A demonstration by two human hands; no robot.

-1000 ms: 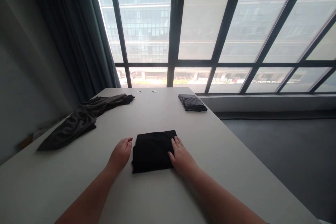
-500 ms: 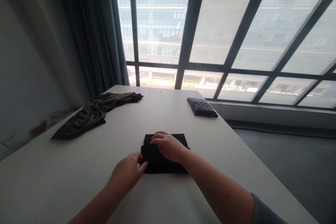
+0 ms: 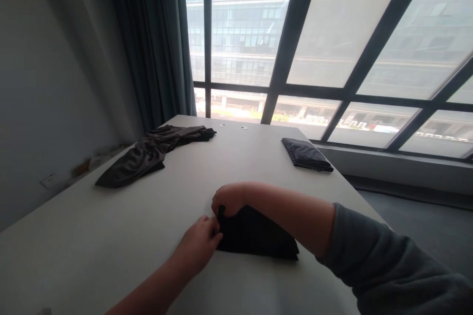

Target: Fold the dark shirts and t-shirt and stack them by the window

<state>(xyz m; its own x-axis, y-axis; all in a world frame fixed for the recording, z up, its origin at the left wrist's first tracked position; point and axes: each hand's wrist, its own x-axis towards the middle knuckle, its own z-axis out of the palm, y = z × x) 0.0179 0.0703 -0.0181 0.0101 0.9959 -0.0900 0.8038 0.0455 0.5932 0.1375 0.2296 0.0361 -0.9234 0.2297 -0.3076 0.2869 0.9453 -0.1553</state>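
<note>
A folded black cloth garment (image 3: 254, 236) lies on the white table (image 3: 177, 206) close in front of me; its exact kind cannot be made out. At its left edge my left hand (image 3: 201, 241) is closed, pinching the near left part of the fabric. My right hand (image 3: 231, 199) reaches across the garment from the right, bent at the wrist, its fingers curled on the far left corner. A bit of black fabric shows pulled up between those fingers. The right forearm hides part of the garment's far side.
A crumpled dark grey garment (image 3: 144, 152) spreads along the table's left side. Folded dark clothes (image 3: 306, 154), one striped, lie by the right edge. Two small white round fittings are at the far end. A curtain (image 3: 155, 49) and windows stand behind.
My right hand has moved from the garment's top to its far left corner and gripped it. My left hand has closed on the left edge. The view has turned slightly left.
</note>
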